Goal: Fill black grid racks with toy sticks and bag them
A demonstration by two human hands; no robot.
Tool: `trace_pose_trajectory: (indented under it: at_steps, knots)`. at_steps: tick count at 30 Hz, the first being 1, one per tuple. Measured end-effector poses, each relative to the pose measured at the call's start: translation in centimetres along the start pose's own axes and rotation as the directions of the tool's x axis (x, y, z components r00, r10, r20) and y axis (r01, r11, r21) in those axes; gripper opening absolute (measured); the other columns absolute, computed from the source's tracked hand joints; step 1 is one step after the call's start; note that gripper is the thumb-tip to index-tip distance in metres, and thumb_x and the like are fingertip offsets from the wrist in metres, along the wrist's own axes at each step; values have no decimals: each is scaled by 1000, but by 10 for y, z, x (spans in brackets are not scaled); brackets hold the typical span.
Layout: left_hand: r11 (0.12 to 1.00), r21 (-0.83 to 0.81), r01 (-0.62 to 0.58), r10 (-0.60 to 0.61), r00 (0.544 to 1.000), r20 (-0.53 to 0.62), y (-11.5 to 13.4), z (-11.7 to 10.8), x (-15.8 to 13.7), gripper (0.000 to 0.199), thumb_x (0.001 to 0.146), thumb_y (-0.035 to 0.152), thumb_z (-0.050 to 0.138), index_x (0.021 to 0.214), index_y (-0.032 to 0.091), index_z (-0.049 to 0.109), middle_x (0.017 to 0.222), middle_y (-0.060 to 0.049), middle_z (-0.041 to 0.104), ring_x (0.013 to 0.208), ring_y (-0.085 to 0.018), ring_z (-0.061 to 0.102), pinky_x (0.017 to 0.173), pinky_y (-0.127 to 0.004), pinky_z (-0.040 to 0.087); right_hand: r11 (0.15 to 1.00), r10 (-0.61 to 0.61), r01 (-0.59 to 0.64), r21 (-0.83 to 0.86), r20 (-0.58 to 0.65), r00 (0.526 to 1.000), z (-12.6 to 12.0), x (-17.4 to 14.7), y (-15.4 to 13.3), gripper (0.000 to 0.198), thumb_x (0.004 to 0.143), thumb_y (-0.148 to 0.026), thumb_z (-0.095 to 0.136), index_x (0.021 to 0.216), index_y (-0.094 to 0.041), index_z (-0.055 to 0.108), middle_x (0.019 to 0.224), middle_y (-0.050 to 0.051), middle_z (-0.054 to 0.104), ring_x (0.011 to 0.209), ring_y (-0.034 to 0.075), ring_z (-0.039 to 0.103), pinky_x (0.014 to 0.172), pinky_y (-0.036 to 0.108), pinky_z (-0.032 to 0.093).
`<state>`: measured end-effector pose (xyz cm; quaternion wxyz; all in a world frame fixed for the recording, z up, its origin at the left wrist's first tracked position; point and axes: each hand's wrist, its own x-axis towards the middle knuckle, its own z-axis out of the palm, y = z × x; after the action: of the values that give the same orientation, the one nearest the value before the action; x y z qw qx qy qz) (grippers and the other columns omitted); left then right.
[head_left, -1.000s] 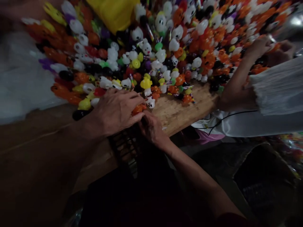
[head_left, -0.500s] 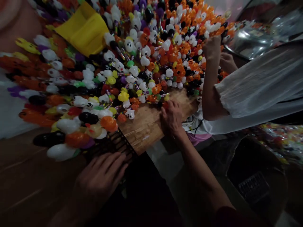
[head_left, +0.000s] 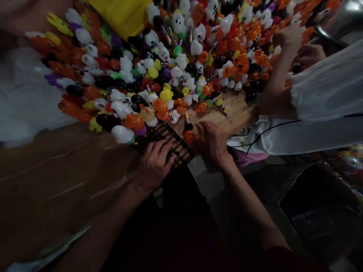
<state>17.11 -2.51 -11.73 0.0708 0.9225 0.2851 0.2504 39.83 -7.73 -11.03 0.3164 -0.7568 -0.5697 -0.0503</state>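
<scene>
My left hand (head_left: 154,160) rests on the near end of a black slatted tray (head_left: 177,145), fingers stretched over the slats and slightly apart. At the tray's right side my right hand (head_left: 211,139) is curled, its fingertips against a small toy pen (head_left: 188,134) with an orange and black topper and a patterned stick. My fingers partly hide where they meet it. Just beyond both hands lies a heap of small plastic toys (head_left: 167,92), white ghosts, orange pumpkins, black and yellow figures, some on patterned sticks. One loose stick toy (head_left: 222,107) lies on the wooden tabletop (head_left: 238,105).
A co-worker's hands (head_left: 287,37) are over the heap at the right, below a white sleeve (head_left: 329,83). A yellow container (head_left: 121,17) sits in the heap. A metal bowl (head_left: 340,22) stands at upper right, a dark open bag (head_left: 309,192) at lower right.
My left hand has moved forward and right onto the tray. My right hand has drawn the orange and black toy pen back toward the tray. The view has shifted left and down.
</scene>
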Motion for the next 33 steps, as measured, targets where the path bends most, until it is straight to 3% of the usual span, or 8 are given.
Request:
trace_pose_trajectory:
  at_steps: [5, 8, 13, 18, 24, 28, 30, 33]
  knots:
    - [990, -142, 17, -26, 998, -64, 4, -8, -2, 24, 100, 23, 52, 117, 18, 69, 119, -11, 73, 108, -25, 67, 99, -42, 54, 999, -9, 6, -34, -83, 996, -17, 34, 50, 28, 102, -26, 45, 111, -22, 71, 103, 9, 67, 88, 21, 63, 78, 33, 49]
    - [995, -102, 22, -28, 998, -62, 19, -16, 22, 25, 100, 28, 53, 116, 17, 69, 112, -12, 75, 103, -28, 68, 95, -43, 55, 989, -5, -16, -144, -149, 989, -21, 55, 61, 34, 101, -19, 42, 123, -23, 67, 120, 12, 63, 106, 26, 61, 91, 42, 51]
    - [982, 72, 174, -182, 974, 132, 62, -1, 89, 65, 89, 56, 67, 134, 9, 59, 122, -23, 69, 107, -40, 66, 90, -53, 54, 966, -83, 81, -247, 2, 997, -15, 79, 51, 26, 95, -22, 56, 118, -22, 69, 141, 13, 51, 125, 35, 50, 105, 56, 44]
    - [959, 148, 243, -278, 908, 313, 75, 24, 119, 42, 95, 23, 58, 135, 10, 56, 120, -22, 67, 107, -36, 68, 86, -46, 57, 956, -83, 93, -279, 48, 995, -3, 83, 57, 18, 92, -20, 59, 108, -20, 69, 151, 13, 45, 129, 36, 45, 107, 58, 41]
    - [958, 153, 241, -275, 924, 266, 61, -3, 99, 38, 94, 15, 47, 130, 17, 57, 111, -13, 71, 88, -29, 73, 69, -39, 58, 994, -94, 90, -59, -63, 994, 10, 85, 80, 21, 92, -19, 56, 109, -22, 67, 144, 14, 49, 133, 30, 48, 107, 49, 45]
    - [965, -79, 251, -239, 961, 142, 49, -35, 64, 37, 88, 20, 52, 124, 24, 59, 109, -6, 75, 89, -24, 74, 72, -33, 59, 973, -164, 186, 134, -159, 974, 4, 79, 80, 17, 94, -26, 53, 106, -22, 64, 127, 14, 56, 121, 26, 56, 98, 42, 51]
    - [906, -257, 336, -315, 941, 122, 37, -50, 46, 45, 85, 23, 54, 129, 26, 58, 111, -4, 76, 92, -23, 74, 76, -33, 60, 959, -171, 200, 202, -151, 974, -1, 72, 75, 16, 95, -31, 55, 103, -21, 63, 113, 11, 63, 105, 23, 62, 91, 38, 52]
    - [673, -517, 530, -472, 845, 252, 14, -68, 20, 49, 79, 34, 63, 127, 24, 63, 108, -4, 77, 92, -24, 75, 78, -34, 62, 952, -127, 143, 271, -74, 989, -4, 52, 56, 18, 95, -38, 59, 100, -22, 63, 88, 4, 66, 74, 17, 60, 71, 31, 50]
